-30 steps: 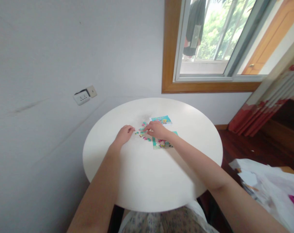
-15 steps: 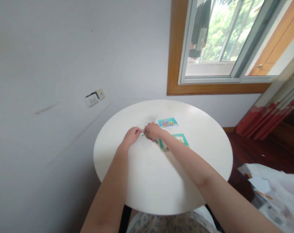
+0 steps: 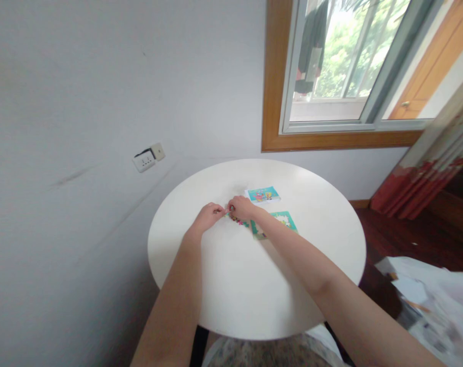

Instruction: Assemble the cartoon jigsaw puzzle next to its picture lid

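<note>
My left hand [image 3: 209, 216] is closed in a pinch over the table, its fingertips almost meeting those of my right hand [image 3: 240, 207]. A small greenish bit, which looks like a jigsaw piece, shows at the right fingertips. What the left fingers pinch is too small to make out. Loose jigsaw pieces [image 3: 240, 221] in several colours lie in a small heap just below my right hand. A green-bordered puzzle board [image 3: 290, 220] with a pale inside lies to the right, partly covered by my right forearm. Behind it is a teal picture card [image 3: 264, 194] with cartoon figures.
The round white table [image 3: 246, 285] stands close to a wall with a socket [image 3: 144, 160]. A wood-framed window [image 3: 342, 140] is behind it. A red and cream curtain [image 3: 403, 188] hangs at the right, above white plastic bags [image 3: 426, 295] on the floor.
My left hand has shifted slightly right, and its fingertips are now closer to the right ones. The view has tilted a little; the board and card lie as before.
</note>
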The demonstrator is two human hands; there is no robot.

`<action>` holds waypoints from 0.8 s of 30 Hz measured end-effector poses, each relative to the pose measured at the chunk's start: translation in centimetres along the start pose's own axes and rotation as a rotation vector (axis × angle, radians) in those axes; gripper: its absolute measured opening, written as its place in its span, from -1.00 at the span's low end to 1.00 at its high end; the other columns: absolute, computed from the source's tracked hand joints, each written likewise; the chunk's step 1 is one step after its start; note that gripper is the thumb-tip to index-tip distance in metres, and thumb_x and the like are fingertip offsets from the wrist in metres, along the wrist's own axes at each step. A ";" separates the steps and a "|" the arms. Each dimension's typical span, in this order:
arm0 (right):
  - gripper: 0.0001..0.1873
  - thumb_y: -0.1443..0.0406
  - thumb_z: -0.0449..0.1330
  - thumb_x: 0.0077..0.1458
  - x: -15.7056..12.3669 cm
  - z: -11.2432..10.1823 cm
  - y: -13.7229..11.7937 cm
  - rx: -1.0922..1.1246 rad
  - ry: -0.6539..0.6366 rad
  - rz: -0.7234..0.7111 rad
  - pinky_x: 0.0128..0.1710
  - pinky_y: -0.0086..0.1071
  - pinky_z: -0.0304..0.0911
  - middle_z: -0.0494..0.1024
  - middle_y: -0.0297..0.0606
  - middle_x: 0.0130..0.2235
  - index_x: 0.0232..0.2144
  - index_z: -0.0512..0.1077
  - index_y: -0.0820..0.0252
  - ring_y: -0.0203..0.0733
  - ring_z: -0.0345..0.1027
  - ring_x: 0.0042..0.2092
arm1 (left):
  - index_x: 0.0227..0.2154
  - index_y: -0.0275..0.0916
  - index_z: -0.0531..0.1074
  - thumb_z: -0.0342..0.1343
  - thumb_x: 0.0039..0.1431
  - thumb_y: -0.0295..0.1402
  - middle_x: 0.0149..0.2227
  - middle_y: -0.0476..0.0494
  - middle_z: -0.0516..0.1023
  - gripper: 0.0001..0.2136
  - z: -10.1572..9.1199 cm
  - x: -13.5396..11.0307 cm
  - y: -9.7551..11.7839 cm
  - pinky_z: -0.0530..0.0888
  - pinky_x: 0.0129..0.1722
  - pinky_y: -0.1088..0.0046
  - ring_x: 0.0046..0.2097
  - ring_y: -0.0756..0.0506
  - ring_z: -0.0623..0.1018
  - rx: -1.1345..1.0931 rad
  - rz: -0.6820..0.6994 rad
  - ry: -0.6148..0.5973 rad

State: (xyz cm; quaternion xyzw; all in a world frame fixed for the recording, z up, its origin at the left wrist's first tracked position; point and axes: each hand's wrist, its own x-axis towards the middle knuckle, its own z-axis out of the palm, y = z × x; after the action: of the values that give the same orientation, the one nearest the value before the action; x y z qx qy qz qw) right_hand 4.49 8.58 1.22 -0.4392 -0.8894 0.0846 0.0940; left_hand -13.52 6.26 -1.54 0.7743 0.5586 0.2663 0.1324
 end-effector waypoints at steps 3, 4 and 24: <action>-0.71 0.30 0.19 0.00 0.2 0.3 0.4 0.034 0.018 -0.011 -0.14 -0.36 0.19 0.51 -0.12 -0.12 -0.18 0.53 0.11 -0.07 0.35 -0.06 | -0.49 -0.26 0.53 0.08 -0.01 -0.18 -0.38 -0.16 0.50 -0.75 -0.1 -0.1 0.1 0.38 -0.19 0.37 -0.26 -0.13 0.47 -0.081 -0.011 0.008; -0.72 0.29 0.18 0.01 0.2 0.4 0.6 0.044 0.023 -0.017 -0.14 -0.38 0.19 0.52 -0.15 -0.13 -0.17 0.53 0.10 -0.10 0.35 -0.08 | -0.50 -0.26 0.52 0.09 -0.02 -0.19 -0.39 -0.15 0.50 -0.76 -0.2 -0.1 0.1 0.38 -0.20 0.37 -0.27 -0.13 0.47 -0.104 -0.027 0.018; -0.63 0.13 -0.07 0.23 -7.9 -3.5 5.3 0.653 0.288 -0.138 -0.37 -0.44 0.06 0.29 -0.37 -0.51 -0.49 0.32 0.22 -0.32 0.14 -0.42 | -0.40 -0.28 0.46 0.14 -0.04 -0.01 -0.42 -0.12 0.57 -0.62 2.6 0.7 9.9 0.43 -0.30 0.41 -0.34 -0.10 0.53 -0.704 -0.083 0.123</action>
State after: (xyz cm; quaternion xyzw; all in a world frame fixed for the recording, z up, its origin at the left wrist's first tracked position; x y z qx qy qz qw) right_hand 14.04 5.69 2.60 -0.3322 -0.8209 0.2948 0.3589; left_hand -4.05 3.82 1.50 0.6406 0.4706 0.4827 0.3677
